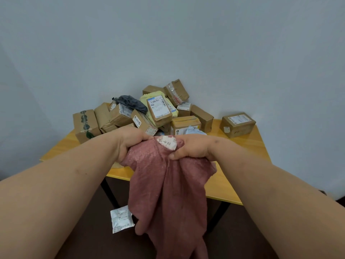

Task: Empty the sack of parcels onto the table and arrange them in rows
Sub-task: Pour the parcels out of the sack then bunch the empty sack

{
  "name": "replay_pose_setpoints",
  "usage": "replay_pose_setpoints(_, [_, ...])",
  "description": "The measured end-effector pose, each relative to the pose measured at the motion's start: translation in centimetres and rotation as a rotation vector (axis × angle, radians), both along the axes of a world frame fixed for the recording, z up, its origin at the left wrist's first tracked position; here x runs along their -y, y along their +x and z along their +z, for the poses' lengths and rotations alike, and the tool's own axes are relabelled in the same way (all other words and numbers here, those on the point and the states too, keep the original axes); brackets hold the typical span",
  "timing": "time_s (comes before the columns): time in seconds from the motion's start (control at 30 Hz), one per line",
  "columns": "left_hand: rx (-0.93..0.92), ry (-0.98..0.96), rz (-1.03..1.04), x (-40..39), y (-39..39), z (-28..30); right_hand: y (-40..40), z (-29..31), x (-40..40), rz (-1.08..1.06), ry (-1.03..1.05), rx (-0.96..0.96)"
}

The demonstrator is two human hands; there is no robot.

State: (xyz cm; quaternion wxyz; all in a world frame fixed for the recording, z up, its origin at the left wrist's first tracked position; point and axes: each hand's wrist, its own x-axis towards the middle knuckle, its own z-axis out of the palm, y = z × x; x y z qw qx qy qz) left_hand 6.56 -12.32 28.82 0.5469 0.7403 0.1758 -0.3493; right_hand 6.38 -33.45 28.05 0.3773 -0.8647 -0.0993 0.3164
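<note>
Floor of dark brown nearest, with a small white plastic mailer pouch lying flat on it, just left of the hanging cloth and beside a black table leg. Above that, a limp pinkish-red woven sack, drooping from the near table edge down toward the floor, gathered at its top. Left hand clenched on the sack's bunched upper left; right hand clenched on the upper right, thumb pressed into the weave. Between the two fists, a torn white label on the sack, marked with digits. Beneath and beyond, a yellow wooden table, set against a pale grey-blue wall. On its middle and far left, a loose heap of brown cardboard parcels, tilted and leaning on one another, not in rows. Among them a pale yellow padded envelope, a crumpled dark grey plastic bag and, close to the right hand, a light blue soft packet. At far right, apart from the heap, one brown box with a white shipping label.
</note>
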Motion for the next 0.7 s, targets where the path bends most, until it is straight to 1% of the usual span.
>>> replay_pose_setpoints(0.03, [0.057,0.005,0.006,0.3,0.1,0.0,0.1,-0.1,0.2,-0.059,0.056,-0.034])
replay_pose_setpoints(0.1, [0.299,0.045,0.007,0.8,0.1,0.0,0.3,-0.1,1.0,-0.167,0.119,-0.129])
replay_pose_setpoints(0.13, [0.424,0.044,-0.04,1.0,-0.3,0.3,0.4,-0.2,1.6,-0.197,0.142,-0.171])
replay_pose_setpoints(0.17, [0.502,0.022,-0.118,1.1,-0.7,0.7,0.5,-0.3,2.1,-0.232,0.172,-0.212])
replay_pose_setpoints(0.2, [0.524,-0.013,-0.204,1.0,-1.0,0.9,0.6,-0.3,2.5,-0.283,0.206,-0.249])
replay_pose_setpoints(0.27, [0.465,-0.032,-0.33,0.7,-1.1,0.7,0.3,0.1,2.9,-0.374,0.289,-0.315])
replay_pose_setpoints(0.3, [0.429,-0.035,-0.335,0.6,-0.9,0.3,0.0,0.2,2.9,-0.396,0.34,-0.349])
replay_pose_setpoints(0.37, [0.377,-0.066,-0.244,0.4,-0.4,-0.6,-0.6,0.4,2.7,-0.409,0.365,-0.359])
replay_pose_setpoints(0.4, [0.358,-0.075,-0.178,0.6,-0.3,-0.9,-0.6,0.2,2.6,-0.366,0.276,-0.268])
replay_pose_setpoints(0.47, [0.321,-0.09,-0.067,0.7,-0.1,-1.4,-0.4,-0.1,2.6,-0.239,-0.076,0.065])
replay_pose_setpoints(0.5, [0.287,-0.112,-0.017,0.6,-0.1,-1.6,-0.3,0.0,2.5,-0.218,-0.19,0.234])
replay_pose_setpoints(0.53, [0.241,-0.146,0.026,0.6,0.0,-1.8,-0.1,0.3,2.4,-0.223,-0.199,0.321])
replay_pose_setpoints(0.57, [0.193,-0.184,0.055,0.5,-0.1,-1.9,-0.1,0.7,2.4,-0.215,-0.137,0.337])
replay_pose_setpoints(0.6, [0.146,-0.226,0.075,0.4,-0.1,-1.8,0.0,0.9,2.5,-0.171,-0.065,0.284])
replay_pose_setpoints(0.63, [0.103,-0.265,0.09,0.4,-0.2,-1.7,0.1,1.0,2.5,-0.103,-0.02,0.182])
replay_pose_setpoints(0.7, [0.031,-0.356,0.116,0.5,-0.3,-1.5,0.0,0.7,2.2,0.008,-0.027,0.004])
